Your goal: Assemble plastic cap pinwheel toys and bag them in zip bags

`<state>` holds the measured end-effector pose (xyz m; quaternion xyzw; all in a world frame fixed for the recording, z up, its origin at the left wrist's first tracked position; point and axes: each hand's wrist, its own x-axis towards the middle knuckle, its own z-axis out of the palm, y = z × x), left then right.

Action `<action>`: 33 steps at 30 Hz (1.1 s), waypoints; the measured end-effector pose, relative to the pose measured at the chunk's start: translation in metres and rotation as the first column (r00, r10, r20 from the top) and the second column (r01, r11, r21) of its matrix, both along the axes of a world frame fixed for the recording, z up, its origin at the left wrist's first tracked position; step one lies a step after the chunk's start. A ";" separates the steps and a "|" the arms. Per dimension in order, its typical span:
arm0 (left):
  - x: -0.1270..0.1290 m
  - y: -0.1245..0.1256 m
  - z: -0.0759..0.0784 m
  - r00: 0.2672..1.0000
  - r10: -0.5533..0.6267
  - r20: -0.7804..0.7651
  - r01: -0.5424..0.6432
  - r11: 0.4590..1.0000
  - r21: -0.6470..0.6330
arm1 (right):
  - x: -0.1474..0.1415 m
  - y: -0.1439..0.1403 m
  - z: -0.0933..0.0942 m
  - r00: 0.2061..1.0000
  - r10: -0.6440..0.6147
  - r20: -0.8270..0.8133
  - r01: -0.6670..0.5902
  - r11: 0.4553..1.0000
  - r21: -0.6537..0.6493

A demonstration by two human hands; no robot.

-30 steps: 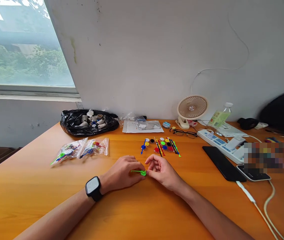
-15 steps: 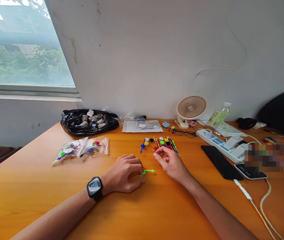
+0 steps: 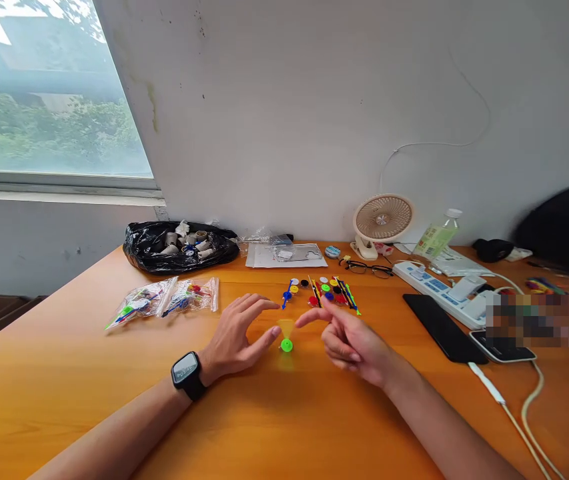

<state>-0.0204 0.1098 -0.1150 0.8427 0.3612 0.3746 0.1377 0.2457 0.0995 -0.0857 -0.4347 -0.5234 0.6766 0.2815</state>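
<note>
A small green arrow spinner [image 3: 287,345] rests on the table between my two hands. Its round hub is sharp, while its arrow shows only as a faint blur above and below the hub. My left hand [image 3: 238,337] is at its left, open, thumb and fingers spread apart with nothing in them. On the other side my right hand [image 3: 351,340] points its index finger toward the blur, its other fingers loosely curled and holding nothing I can see. Beyond the fingers lie a blue arrow spinner [image 3: 287,296] and several colored discs and arrows [image 3: 337,293].
Two clear bags of colored parts [image 3: 139,301] lie at left, before a black plastic bag [image 3: 134,250]. A fan [image 3: 383,219], glasses [image 3: 364,268] and bottle [image 3: 437,237] stand behind. At right are a power strip [image 3: 434,288], a dark phone [image 3: 441,327] and cables.
The green arrow pointed right and was sharp; now it is blurred by spinning. My left hand has drawn back from the hub and opened. My right hand has unpinched, its index finger extended.
</note>
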 end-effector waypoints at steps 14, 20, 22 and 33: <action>-0.010 0.029 -0.018 0.981 0.190 0.041 -0.183 0.972 -0.147 | 0.033 0.041 -0.040 0.667 -0.597 0.446 -0.021 0.583 0.812; -0.009 0.030 -0.021 0.980 0.194 0.031 -0.186 0.968 -0.171 | 0.024 0.038 -0.047 0.649 -0.561 0.514 -0.156 0.564 0.811; -0.009 0.030 -0.022 0.981 0.190 0.027 -0.183 0.967 -0.175 | 0.022 0.038 -0.045 0.665 -0.534 0.523 -0.161 0.580 0.798; -0.008 0.030 -0.021 0.981 0.193 -0.001 -0.189 0.961 -0.200 | 0.032 0.039 -0.047 0.483 -0.604 0.635 -0.238 0.607 0.758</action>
